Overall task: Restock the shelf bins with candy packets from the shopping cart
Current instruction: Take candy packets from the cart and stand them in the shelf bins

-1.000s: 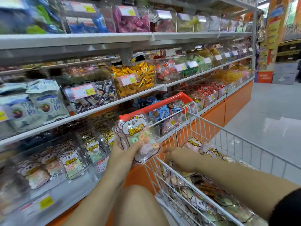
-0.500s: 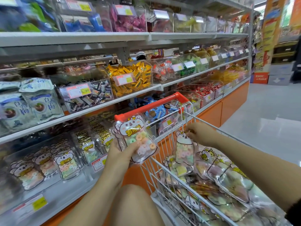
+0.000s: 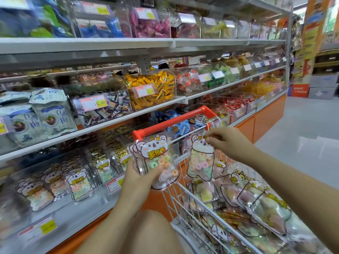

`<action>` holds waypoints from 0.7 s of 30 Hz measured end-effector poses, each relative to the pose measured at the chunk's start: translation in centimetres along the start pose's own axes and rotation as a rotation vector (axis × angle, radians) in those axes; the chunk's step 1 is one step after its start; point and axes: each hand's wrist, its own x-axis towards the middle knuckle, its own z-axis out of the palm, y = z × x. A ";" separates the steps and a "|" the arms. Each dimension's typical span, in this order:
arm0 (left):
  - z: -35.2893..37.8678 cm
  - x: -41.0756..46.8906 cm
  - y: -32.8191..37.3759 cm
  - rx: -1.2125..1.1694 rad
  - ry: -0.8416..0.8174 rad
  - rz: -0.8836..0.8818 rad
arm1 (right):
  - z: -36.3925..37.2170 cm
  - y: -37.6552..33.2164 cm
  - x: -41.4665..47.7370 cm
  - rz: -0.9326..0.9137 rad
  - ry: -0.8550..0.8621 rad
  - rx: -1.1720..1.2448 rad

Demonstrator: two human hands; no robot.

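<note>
Clear plastic, printed with a cartoon koala and full of pastel candy rings, makes up the first candy packet [image 3: 156,162], which the left hand [image 3: 139,180] grips from below with fingers curled round its lower edge, just this side of the cart's red handle [image 3: 174,123]. What has changed is on the other side: a second ago the right hand [image 3: 225,142] was reaching down among the heaped packets [image 3: 256,202] in the shopping cart [image 3: 180,215]. Now it pinches a second packet [image 3: 200,162] by the top edge and has lifted it clear of the heap, so it hangs upright just beside the first. The left hand's packet has kept its place throughout. So both hands are now loaded, one packet each, and neither has reached the shelf yet. The matching shelf bin [image 3: 77,180] sits on the lowest shelf to the left, already holding a row of the same koala packets standing on end, with room in front of them. The pick from the cart looks done. The likely next step is to carry the pair left and down into that bin.
</note>
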 end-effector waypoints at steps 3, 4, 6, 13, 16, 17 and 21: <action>-1.1 -0.5 0.6 0.016 0.029 0.029 | -1.6 -4.0 -0.1 -0.044 0.079 0.065; -1.3 -0.8 0.9 0.026 0.035 0.038 | -1.6 -5.4 -0.1 -0.044 0.067 0.090; -2.1 -1.5 1.3 0.039 0.016 0.062 | -1.1 -8.3 0.0 -0.049 0.007 0.130; -7.4 -2.4 0.2 0.031 0.120 0.094 | 4.5 -16.9 1.5 -0.013 -0.273 0.384; -10.7 -2.5 -1.0 0.034 0.230 0.082 | 7.9 -19.7 3.0 0.108 -0.362 0.584; -11.8 -2.5 -1.6 0.037 0.257 0.071 | 9.0 -20.7 3.5 0.147 -0.387 0.622; -16.0 -2.7 -2.7 0.080 0.368 0.033 | 14.1 -24.3 4.8 0.312 -0.485 0.790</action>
